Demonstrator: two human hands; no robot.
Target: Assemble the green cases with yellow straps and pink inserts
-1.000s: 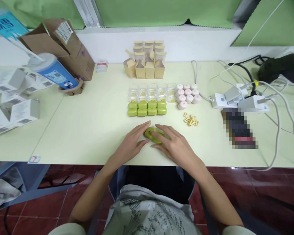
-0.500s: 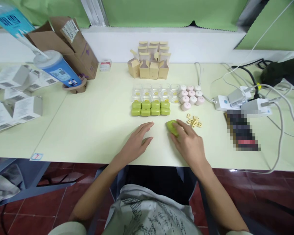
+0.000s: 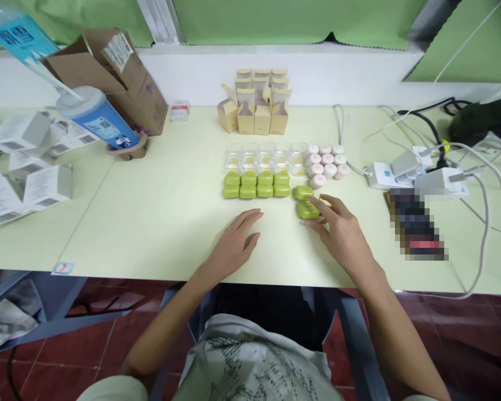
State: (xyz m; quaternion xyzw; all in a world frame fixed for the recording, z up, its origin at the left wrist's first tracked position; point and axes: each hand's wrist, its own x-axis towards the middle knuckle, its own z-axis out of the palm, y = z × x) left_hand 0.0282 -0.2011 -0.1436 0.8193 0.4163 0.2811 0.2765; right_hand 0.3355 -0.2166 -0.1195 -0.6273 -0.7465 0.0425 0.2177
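Left hand [image 3: 234, 240] empty, half open; right hand [image 3: 341, 229] curled at green case [image 3: 306, 211], grip unclear. Bench [image 3: 150, 223] was pale, near floor [image 3: 73, 345] red-tiled.

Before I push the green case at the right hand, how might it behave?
The green case is likely stiff, because its rounded shell shows no sagging. Its glossy surface may feel slippery. Being low and wide, it would probably slide rather than tip.

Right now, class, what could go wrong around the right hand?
Scattering: the right hand partly hides the small yellow pieces from this view, so it might brush them aside unnoticed.
Knocking: the two-lobed green case at its fingers stands close to the front pink piece; a push that way could tip it.
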